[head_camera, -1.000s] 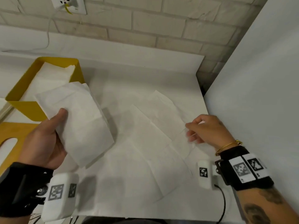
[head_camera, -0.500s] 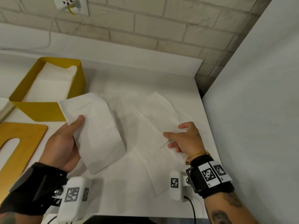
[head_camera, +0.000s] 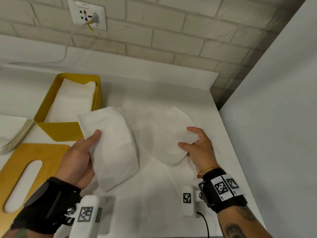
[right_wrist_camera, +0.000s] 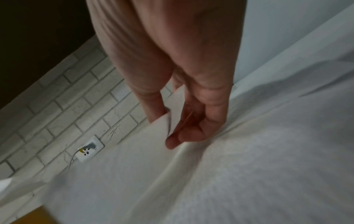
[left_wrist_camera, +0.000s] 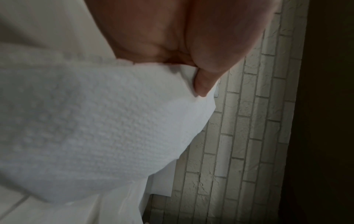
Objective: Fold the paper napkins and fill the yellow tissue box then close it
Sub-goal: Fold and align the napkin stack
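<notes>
left hand (head_camera: 78,162) thumb clamped on a folded napkin (head_camera: 111,145) held above the table, right hand (head_camera: 197,146) pinching another napkin (head_camera: 168,143) just right of it, yellow box (head_camera: 58,130) back left, already got napkins inside

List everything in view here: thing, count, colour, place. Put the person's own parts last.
yellow tissue box: one, yellow, open, rear left of the table, napkins inside
lid: one, yellow, slotted, flat at front left
folded napkins: a stack, white, in the left hand
loose napkin: one, white, table centre, edge lifted by the right hand
paper pile: white, far left edge, count unclear
wall socket: one, white, brick wall
left hand: grips the stack
right hand: pinches the loose napkin
</notes>
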A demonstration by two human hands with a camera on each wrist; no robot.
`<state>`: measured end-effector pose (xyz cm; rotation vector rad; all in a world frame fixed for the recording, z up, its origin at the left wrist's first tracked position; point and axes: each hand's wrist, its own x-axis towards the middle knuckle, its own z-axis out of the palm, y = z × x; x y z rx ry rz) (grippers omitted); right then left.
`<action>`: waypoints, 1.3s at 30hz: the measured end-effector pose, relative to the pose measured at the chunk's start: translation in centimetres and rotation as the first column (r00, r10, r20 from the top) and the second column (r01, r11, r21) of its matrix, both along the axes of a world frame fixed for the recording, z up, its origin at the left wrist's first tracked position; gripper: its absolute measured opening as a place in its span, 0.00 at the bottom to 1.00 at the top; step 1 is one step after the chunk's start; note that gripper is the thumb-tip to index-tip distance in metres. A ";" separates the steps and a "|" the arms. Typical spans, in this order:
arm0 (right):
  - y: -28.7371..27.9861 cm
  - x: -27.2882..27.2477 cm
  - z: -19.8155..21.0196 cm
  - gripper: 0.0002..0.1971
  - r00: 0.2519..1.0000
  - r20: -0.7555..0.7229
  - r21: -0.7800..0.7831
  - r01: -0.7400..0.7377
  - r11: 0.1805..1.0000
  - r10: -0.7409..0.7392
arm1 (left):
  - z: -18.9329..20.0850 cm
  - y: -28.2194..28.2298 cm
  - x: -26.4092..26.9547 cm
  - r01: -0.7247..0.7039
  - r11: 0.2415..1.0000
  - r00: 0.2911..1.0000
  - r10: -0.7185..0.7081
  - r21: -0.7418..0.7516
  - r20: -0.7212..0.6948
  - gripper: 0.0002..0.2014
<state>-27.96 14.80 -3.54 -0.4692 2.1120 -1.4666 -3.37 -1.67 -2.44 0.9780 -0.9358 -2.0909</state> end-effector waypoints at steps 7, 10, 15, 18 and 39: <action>3.1 -0.2 5.0 0.28 0.985 0.164 -0.378 0.113 0.919 -0.054 | 0.1 -1.9 0.8 0.080 0.997 0.995 -0.080 -0.006 -0.062 0.17; 3.9 -0.3 3.8 0.27 0.983 0.159 -0.249 0.126 0.960 -0.088 | 0.0 -2.3 0.5 0.110 0.994 0.991 -0.110 -0.007 -0.070 0.17; 3.2 -0.6 3.5 0.32 0.985 -0.118 0.081 -0.117 0.990 0.126 | 1.1 -3.0 -0.2 0.157 0.985 0.985 -0.162 -0.065 -0.066 0.15; 2.2 -0.9 5.2 0.23 0.882 -0.364 0.370 -0.159 0.915 0.300 | 2.2 -3.7 -0.7 0.171 0.974 0.983 -0.178 -0.146 -0.033 0.16; -8.2 2.5 14.7 0.02 0.588 -0.291 0.630 -0.477 0.613 0.755 | 3.3 1.4 -4.5 0.507 0.843 0.861 -0.505 -0.179 0.059 0.19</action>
